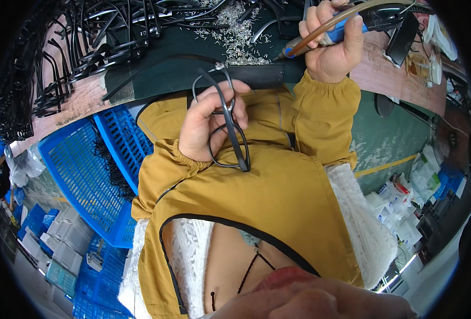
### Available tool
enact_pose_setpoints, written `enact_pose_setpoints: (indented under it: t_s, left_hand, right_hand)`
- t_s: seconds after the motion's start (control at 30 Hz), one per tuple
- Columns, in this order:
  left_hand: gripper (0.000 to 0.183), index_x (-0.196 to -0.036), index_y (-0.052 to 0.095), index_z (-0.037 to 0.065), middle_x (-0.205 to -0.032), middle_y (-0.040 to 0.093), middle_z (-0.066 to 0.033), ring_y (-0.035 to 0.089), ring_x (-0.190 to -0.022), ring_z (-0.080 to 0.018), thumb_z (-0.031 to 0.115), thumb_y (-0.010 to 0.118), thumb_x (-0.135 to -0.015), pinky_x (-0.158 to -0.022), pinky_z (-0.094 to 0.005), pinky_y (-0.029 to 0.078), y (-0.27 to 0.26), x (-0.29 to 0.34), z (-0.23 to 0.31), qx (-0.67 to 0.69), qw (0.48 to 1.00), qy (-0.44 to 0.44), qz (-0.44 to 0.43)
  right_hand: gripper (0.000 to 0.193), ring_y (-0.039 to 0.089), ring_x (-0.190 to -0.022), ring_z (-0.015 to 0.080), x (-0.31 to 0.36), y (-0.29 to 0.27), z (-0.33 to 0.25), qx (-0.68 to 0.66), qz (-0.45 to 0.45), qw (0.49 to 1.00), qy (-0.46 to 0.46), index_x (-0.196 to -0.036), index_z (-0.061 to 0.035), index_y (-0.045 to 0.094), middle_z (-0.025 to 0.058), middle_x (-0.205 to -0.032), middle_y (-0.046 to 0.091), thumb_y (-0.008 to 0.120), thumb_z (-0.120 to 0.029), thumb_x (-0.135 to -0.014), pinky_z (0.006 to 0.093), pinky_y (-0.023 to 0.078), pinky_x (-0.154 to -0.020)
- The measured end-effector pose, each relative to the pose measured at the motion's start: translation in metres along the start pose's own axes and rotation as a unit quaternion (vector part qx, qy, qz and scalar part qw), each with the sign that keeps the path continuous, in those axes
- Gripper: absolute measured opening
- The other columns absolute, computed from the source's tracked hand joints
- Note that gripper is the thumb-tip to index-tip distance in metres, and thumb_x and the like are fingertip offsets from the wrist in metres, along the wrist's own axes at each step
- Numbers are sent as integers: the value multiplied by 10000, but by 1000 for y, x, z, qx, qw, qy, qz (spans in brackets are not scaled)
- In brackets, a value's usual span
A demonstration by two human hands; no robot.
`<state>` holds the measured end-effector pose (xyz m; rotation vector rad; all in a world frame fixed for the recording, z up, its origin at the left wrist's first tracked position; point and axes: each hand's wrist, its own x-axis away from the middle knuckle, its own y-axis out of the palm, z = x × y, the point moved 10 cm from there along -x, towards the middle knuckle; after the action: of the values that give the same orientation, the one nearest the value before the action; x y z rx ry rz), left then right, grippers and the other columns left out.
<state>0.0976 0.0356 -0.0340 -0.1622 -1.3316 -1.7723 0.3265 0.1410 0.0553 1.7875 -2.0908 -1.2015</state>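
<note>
Your left hand [206, 119] is partly closed, fingers curled around the black eyeglass frame [234, 135]. The frame sits at the finger side of that hand, one rim by the fingers, the other reaching past them toward your body. Your right hand [334, 56] grips a blue-and-black power screwdriver [335, 33], its tip apart from the frame, near loose screws [240, 32] on the tabletop [84, 98].

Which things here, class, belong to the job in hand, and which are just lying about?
Belonging to the job, apparently:
glasses frame, in left hand
blue-and-black tool, in right hand
small metal pieces
black eyeglass arms

Seemingly just lying about:
plastic bags
grey-white bins
</note>
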Motion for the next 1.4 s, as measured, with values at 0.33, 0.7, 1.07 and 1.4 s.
enact_pose_setpoints:
  t_s: [0.33,0.7,1.07,1.4]
  left_hand:
    - [394,-1318,543,88,-742,657,-47,664,-597,-148,282,674,-1001,-476,-222,480,13,5,-52,33,988,-154,7]
    - [414,-1309,525,140,-767,688,-53,650,-582,-159,276,719,-969,-545,-266,522,17,-3,-60,73,983,-164,-25]
    - [430,-1300,531,147,-753,677,-29,649,-584,-156,323,720,-957,-514,-246,484,17,-4,-62,78,982,-166,-40]
    - [292,-1262,572,177,-692,599,-27,554,-532,-148,311,637,-1011,-459,-249,389,15,-9,-68,75,980,-178,-43]
  right_hand:
    - [223,428,-537,99,1,1,-4,-6,32,999,-6,-1037,-99,486,2,-733,435,596,-293,-1053,227,340,-429]
    - [299,420,-665,116,38,20,-8,-60,-16,997,43,-1244,-95,528,-4,-857,471,550,-338,-1070,256,367,-580]
    - [184,516,-557,130,61,53,-8,14,-6,1000,5,-1128,-38,519,80,-764,553,653,-78,-1009,254,452,-506]
    - [164,463,-600,150,65,51,2,25,-16,998,51,-1016,-95,486,55,-768,496,644,-137,-1009,277,408,-501]
